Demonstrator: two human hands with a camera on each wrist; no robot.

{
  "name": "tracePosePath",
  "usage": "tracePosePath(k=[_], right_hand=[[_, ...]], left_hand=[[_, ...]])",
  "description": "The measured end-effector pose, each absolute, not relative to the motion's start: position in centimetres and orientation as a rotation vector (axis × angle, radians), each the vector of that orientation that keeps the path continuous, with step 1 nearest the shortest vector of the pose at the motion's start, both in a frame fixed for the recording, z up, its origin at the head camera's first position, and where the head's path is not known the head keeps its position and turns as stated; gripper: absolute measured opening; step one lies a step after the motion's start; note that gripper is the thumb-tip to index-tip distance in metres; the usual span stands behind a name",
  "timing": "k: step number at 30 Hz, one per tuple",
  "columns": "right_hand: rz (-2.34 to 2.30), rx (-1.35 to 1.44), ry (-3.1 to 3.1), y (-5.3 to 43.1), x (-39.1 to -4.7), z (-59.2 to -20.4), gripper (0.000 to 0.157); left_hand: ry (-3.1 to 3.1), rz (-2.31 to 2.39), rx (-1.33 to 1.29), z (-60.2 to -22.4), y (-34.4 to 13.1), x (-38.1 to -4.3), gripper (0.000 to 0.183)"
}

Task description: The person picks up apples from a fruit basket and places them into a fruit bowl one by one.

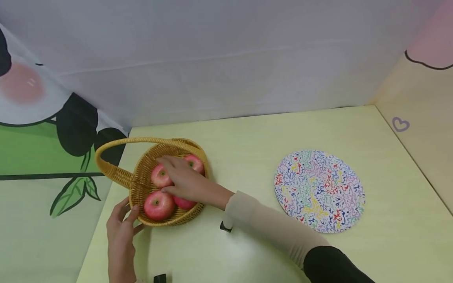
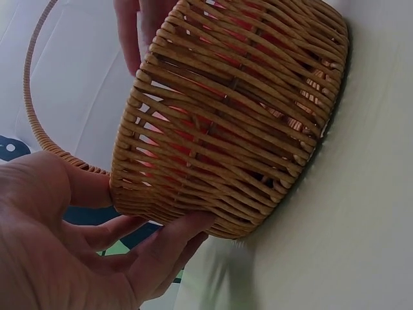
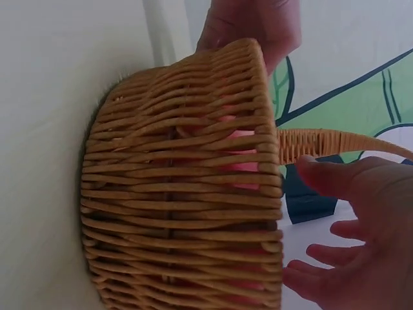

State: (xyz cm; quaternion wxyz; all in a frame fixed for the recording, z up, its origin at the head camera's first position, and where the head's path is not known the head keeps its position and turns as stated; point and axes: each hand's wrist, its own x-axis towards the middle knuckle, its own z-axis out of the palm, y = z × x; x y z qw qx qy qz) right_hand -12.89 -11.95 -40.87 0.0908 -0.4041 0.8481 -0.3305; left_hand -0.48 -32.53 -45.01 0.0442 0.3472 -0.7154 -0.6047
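Observation:
A woven wicker basket with a tall looped handle stands at the left of the table and holds several red apples. At the basket's near left rim, my left hand grips the weave, thumb over the edge and fingers against the outer wall. My right hand reaches in over the right rim, above the apples. Its fingers are spread and only loosely bent, partly covering an upper apple. In the right wrist view, the right hand shows just above the rim.
A round mat with a multicoloured squiggle pattern lies on the table to the right. A pale cloth wall rises along the back edge. Printed panels flank both sides, the right one with a small heart.

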Motion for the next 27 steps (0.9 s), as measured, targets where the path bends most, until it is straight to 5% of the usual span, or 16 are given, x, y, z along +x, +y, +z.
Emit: tracePosePath(k=[12, 27], right_hand=[[-0.343, -1.316, 2.661, -14.5, -14.8, -40.9, 0.079], [-0.324, -1.126, 2.601, -15.5, -16.0, -41.1, 0.073]], left_hand=[[-2.191, -1.853, 1.038, -44.8, -32.7, -0.5, 0.051], [-2.19, -1.844, 1.046, -44.8, -32.6, -0.2, 0.051]])
